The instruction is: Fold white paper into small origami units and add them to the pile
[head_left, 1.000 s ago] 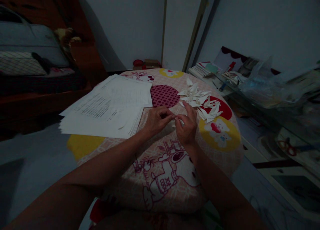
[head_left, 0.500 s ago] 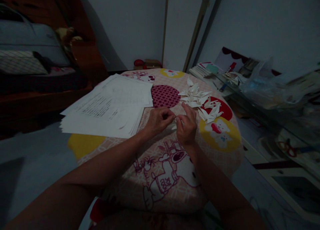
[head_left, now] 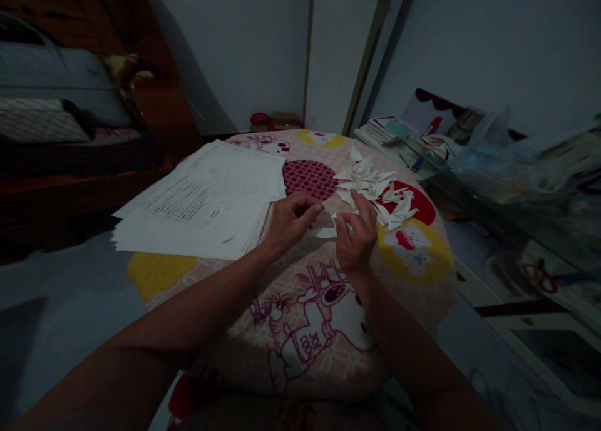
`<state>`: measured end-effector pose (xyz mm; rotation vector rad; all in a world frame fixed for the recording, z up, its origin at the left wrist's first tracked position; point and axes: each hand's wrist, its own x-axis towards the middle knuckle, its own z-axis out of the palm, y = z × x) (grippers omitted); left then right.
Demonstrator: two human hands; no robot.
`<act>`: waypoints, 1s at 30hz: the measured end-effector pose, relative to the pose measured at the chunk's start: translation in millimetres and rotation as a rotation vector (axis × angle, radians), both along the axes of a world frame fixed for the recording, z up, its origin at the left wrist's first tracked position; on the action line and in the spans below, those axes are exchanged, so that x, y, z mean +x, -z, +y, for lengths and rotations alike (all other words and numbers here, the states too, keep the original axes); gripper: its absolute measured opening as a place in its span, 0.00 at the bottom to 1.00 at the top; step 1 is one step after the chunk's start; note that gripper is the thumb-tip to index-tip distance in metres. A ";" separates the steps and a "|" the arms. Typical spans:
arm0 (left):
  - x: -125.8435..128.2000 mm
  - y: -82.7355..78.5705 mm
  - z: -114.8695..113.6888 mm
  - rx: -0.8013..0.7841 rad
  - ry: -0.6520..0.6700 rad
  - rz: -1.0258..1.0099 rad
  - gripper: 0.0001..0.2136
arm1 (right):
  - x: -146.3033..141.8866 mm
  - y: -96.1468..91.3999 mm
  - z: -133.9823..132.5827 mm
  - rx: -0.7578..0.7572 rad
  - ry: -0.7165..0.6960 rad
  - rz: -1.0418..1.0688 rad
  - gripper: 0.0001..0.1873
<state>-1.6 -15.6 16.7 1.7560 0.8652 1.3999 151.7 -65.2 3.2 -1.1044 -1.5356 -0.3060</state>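
Between finger and thumb of my right hand (head_left: 357,237) is a small piece of folded white paper (head_left: 334,218), mostly hidden by the fingers. Just left of it, my left hand (head_left: 292,219) hovers apart, fingers loosely curled and thumb stretched out, with nothing visible in it. A flat white paper strip (head_left: 325,233) shows below the gap between the hands; whether it joins the held piece I cannot tell. Beyond my right hand lies a heap of pointed folded papers (head_left: 370,184), looking like paper cranes. A stack of printed sheets (head_left: 201,199) lies left of my left hand.
A patterned cloth (head_left: 300,306) covers the round table. To the right stands a glass-topped cabinet with a plastic bag (head_left: 488,149), papers and books (head_left: 378,131). A wooden bench (head_left: 159,115) with bags is at the left; a red container (head_left: 260,119) sits by the back wall.
My hands have drawn apart: the left moved slightly left, away from the paper, and the right slightly right with the paper in its fingers. More of the white strip shows.
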 end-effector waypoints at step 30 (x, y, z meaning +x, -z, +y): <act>-9.5 12.1 22.9 -0.314 0.188 0.028 0.14 | 29.5 18.5 28.2 -0.686 -0.380 1.171 0.17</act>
